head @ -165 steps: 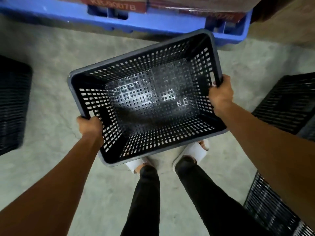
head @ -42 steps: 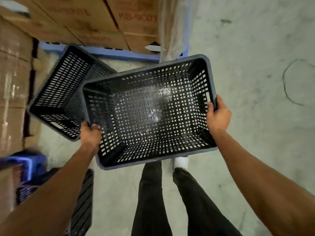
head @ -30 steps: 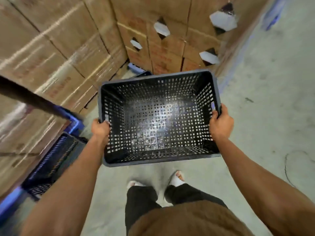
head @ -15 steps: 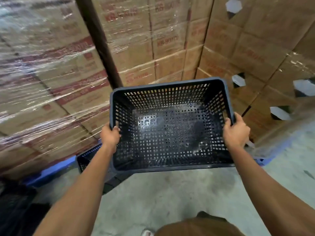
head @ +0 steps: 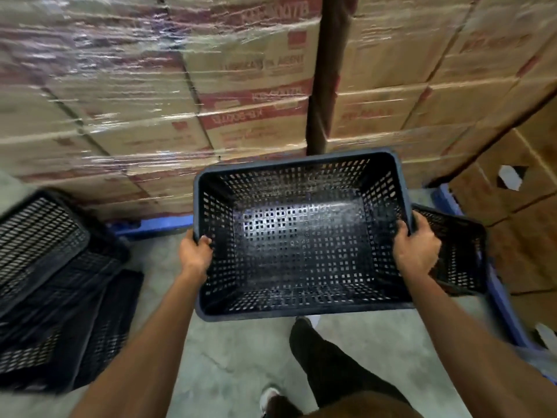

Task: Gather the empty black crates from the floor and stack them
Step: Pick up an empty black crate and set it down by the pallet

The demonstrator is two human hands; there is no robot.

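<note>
I hold an empty black perforated crate point(head: 301, 236) in the air in front of me, open side up. My left hand point(head: 194, 254) grips its left rim and my right hand point(head: 417, 251) grips its right rim. A second black crate point(head: 458, 254) lies on the floor to the right, partly behind my right hand. On the left lie several more black crates point(head: 54, 282), tipped over and overlapping.
Wrapped stacks of cardboard boxes point(head: 180, 101) on blue pallets point(head: 156, 226) wall off the space ahead. More boxes point(head: 512, 206) stand at the right on a blue pallet edge point(head: 500, 300). Grey concrete floor point(head: 229, 366) lies below, with my legs over it.
I have kept turning left with the crate in both hands. The tipped crates on the left have come into view, and the floor crate now shows at the right.
</note>
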